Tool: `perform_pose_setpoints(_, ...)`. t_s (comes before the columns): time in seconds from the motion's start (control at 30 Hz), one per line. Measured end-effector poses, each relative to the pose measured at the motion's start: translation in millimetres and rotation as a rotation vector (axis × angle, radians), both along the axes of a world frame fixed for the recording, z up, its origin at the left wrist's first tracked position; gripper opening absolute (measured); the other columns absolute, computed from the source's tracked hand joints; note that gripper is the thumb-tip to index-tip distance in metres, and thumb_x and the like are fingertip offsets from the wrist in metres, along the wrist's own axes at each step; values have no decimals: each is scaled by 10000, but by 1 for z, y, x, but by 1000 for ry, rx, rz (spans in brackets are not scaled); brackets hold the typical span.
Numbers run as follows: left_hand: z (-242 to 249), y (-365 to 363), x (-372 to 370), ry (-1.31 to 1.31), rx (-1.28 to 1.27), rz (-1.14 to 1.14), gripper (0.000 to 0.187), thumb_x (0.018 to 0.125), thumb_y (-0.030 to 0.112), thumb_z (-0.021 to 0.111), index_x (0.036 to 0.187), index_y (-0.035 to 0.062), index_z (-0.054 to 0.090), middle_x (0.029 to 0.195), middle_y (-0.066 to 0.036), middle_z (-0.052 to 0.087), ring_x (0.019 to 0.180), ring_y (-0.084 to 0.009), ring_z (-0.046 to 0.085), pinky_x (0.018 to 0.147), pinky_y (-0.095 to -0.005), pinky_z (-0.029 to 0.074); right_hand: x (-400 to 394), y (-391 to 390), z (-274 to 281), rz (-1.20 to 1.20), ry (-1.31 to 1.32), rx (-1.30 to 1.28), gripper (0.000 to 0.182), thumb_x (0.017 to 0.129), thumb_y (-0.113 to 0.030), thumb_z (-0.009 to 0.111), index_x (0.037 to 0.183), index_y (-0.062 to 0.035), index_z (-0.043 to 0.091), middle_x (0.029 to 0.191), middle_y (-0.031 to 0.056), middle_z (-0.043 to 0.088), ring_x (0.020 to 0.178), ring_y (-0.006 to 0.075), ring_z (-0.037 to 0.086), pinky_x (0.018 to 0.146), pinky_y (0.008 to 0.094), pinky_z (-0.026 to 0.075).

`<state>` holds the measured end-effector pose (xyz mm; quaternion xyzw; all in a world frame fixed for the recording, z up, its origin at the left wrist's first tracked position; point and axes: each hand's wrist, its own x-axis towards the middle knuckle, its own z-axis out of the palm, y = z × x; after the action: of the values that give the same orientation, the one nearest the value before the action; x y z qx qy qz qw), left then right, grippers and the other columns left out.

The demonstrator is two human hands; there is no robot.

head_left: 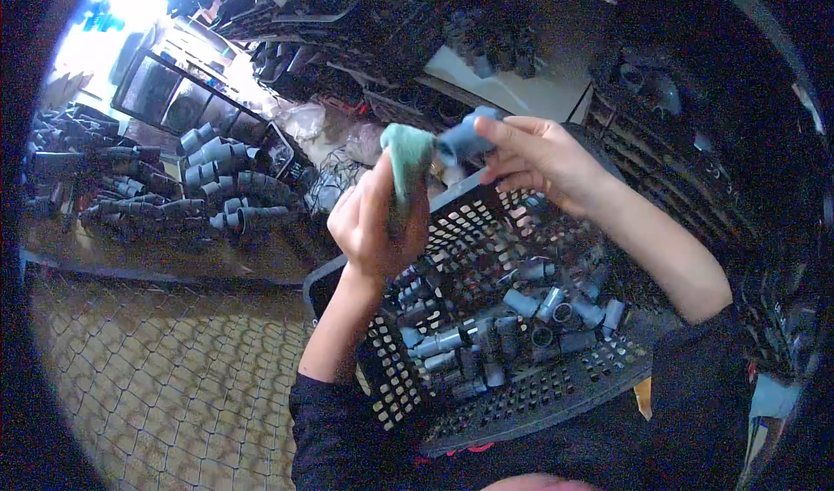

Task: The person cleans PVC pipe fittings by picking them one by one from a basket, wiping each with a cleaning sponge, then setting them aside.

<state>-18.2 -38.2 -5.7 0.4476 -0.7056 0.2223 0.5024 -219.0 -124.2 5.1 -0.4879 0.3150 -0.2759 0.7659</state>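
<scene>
My left hand (369, 222) is closed around a green cloth (407, 148), which is bunched at the fingertips. Close to its right, my right hand (547, 161) grips a short grey-blue plastic pipe fitting (466, 136) between thumb and fingers. The open end of the fitting points toward the cloth, and the two are nearly side by side. Both hands are raised over a dark perforated plastic crate (556, 391). Inside it lie loose grey pipe fittings (443, 341), several of them in a heap at the near side.
More grey fittings (221, 161) are piled on a low surface at the left. Wire mesh (165, 378) covers the lower left. Clear plastic bags (304, 122) lie behind the crate. Stacked dark racks (669, 161) stand at the right, and a bright light shines at the upper left.
</scene>
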Motion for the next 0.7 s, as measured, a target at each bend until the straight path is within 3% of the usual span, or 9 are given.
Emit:
perform_pose_setpoints(0.07, -2, 7, 2, -205, -37, -13, 440, 715, 102, 724, 1133, 10, 622, 702, -104, 595, 500, -202, 532, 451, -312, 412, 0, -1, 2, -15, -42, 60, 494, 824, -522, 683, 1032, -77, 628, 874, 57, 676, 787, 131, 670, 687, 261, 544)
perform_pose_setpoints(0.13, 1, 13, 2, -431, 49, -94, 360, 730, 191, 697, 1088, 168, 660, 638, 17, 435, 511, -125, 467, 447, -270, 346, -1, 3, 9, 1, -118, 102, 471, 867, -489, 645, 1095, -79, 611, 921, 62, 676, 811, 139, 670, 699, 284, 551)
perform_pose_setpoints(0.23, 2, 11, -7, -539, 102, 44, 388, 705, 201, 686, 1090, 247, 671, 651, 39, 413, 528, -101, 466, 453, -265, 335, 2, 8, 3, 118, -125, 112, 419, 887, -464, 628, 1082, -94, 643, 1029, 69, 685, 913, 121, 654, 779, 262, 507)
perform_pose_setpoints(0.33, 0, 4, 1, -405, 49, 98, 420, 692, 183, 707, 1110, 180, 664, 643, 31, 431, 503, -121, 460, 447, -278, 340, 6, 17, 3, 116, -183, 131, 416, 897, -460, 616, 1118, -110, 657, 1066, 19, 679, 978, 99, 626, 859, 247, 456)
perform_pose_setpoints(0.37, 2, 6, 0, -359, 118, 111, 357, 746, 138, 688, 1089, 45, 648, 673, -48, 530, 511, -203, 504, 468, -324, 405, 6, 16, 1, 106, -187, 118, 421, 901, -462, 610, 1125, -109, 657, 1072, 7, 677, 987, 98, 621, 860, 251, 456)
perform_pose_setpoints(0.47, 1, 4, 2, -330, 153, 120, 459, 691, 180, 723, 1142, 127, 655, 644, 13, 442, 489, -140, 471, 450, -299, 379, 7, 17, 0, 83, -168, 119, 415, 919, -462, 582, 1136, -117, 662, 1089, -17, 672, 1000, 110, 614, 862, 264, 442)
perform_pose_setpoints(0.57, 2, 6, 0, -397, 152, 71, 447, 718, 161, 701, 1160, 131, 647, 643, -4, 458, 493, -148, 499, 456, -289, 412, 8, 20, 0, 64, -106, 127, 416, 931, -450, 569, 1135, -99, 656, 1078, 4, 673, 1003, 124, 613, 865, 285, 441)
perform_pose_setpoints(0.63, -1, -1, 6, -276, 144, 166, 430, 727, 157, 697, 1153, 131, 649, 636, -5, 459, 481, -145, 499, 447, -290, 410, 7, 21, 2, 61, -59, 102, 425, 942, -441, 554, 1126, -69, 644, 1049, 41, 676, 1032, 141, 607, 871, 317, 451)
perform_pose_setpoints(0.7, -1, -5, 9, -163, 150, 173, 407, 741, 148, 688, 1146, 128, 649, 626, -13, 472, 457, -159, 497, 433, -303, 410, 9, 22, -4, 38, -61, 0, 450, 913, -475, 587, 1056, -61, 689, 1002, 33, 683, 949, 115, 603, 850, 285, 442)
